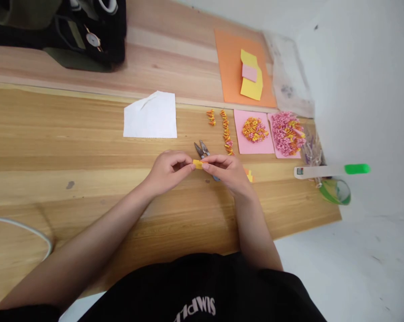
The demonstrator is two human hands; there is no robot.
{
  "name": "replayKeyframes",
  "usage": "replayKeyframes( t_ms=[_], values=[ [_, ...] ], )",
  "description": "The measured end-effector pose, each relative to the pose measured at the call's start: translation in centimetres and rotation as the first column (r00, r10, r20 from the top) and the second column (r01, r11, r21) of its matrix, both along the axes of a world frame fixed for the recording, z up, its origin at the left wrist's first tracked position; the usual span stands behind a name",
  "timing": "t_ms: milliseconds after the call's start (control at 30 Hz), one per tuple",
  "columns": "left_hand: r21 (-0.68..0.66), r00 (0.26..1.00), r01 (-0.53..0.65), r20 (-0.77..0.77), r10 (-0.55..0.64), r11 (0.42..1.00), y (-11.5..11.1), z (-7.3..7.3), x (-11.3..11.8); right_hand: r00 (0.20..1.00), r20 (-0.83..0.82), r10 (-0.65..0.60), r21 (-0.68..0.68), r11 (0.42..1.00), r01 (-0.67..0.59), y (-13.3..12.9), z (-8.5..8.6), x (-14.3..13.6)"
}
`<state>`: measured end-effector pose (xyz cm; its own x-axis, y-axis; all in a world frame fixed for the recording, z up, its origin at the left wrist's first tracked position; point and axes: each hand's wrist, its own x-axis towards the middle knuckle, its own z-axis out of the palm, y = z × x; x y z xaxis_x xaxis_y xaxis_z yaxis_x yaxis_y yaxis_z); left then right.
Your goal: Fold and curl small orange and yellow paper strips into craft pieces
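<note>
Paper [197, 164], clamped in my left hand [168, 173] and right hand [229, 173] over the bench [87, 154], near the snips [205, 148]; I judge this fine fingertip handling, the next move needing light, even pressure.

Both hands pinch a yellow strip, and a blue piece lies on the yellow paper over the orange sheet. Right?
Not blue: the head view shows a pink piece on the yellow paper. The left hand and right hand do pinch the yellow strip.

I see yellow paper [197, 164] held up against pale wood grain [87, 154] — plain white on the sheet [151, 117], solid orange on the card [230, 67], vivid green on the cap [357, 168].
</note>
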<state>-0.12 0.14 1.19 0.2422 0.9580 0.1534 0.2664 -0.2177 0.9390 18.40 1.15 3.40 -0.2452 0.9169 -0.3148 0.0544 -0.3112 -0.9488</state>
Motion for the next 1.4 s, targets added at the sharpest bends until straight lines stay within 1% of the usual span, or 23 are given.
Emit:
replayKeyframes(
  t_ms=[400, 567, 867, 1167, 1400],
  values=[
    [0.006, 1.0, -0.006, -0.016, 0.007, 1.0, 0.04, -0.07, 0.07, 0.999, 0.035, -0.029, 0.004, 1.0, 0.029, -0.01, -0.08, -0.18],
    [0.008, 1.0, -0.008, -0.029, 0.009, 1.0, 0.0, 0.04, 0.01, 0.999, 0.048, -0.013, 0.018, 1.0, 0.012, -0.02, -0.18, -0.03],
    [0.01, 1.0, -0.006, -0.026, 0.006, 1.0, 0.02, 0.06, 0.05, 0.999, 0.003, 0.038, -0.002, 0.999, -0.038, 0.15, -0.03, 0.41],
    [-0.005, 1.0, -0.005, -0.027, 0.005, 1.0, 0.0, 0.1, 0.09, 0.999, 0.046, 0.002, 0.013, 1.0, -0.002, 0.03, -0.2, 0.13],
    [0.002, 1.0, -0.006, -0.022, 0.006, 1.0, 0.0, 0.06, 0.14, 0.999, 0.04, -0.018, 0.002, 1.0, 0.018, 0.05, -0.16, 0.03]
  ],
)
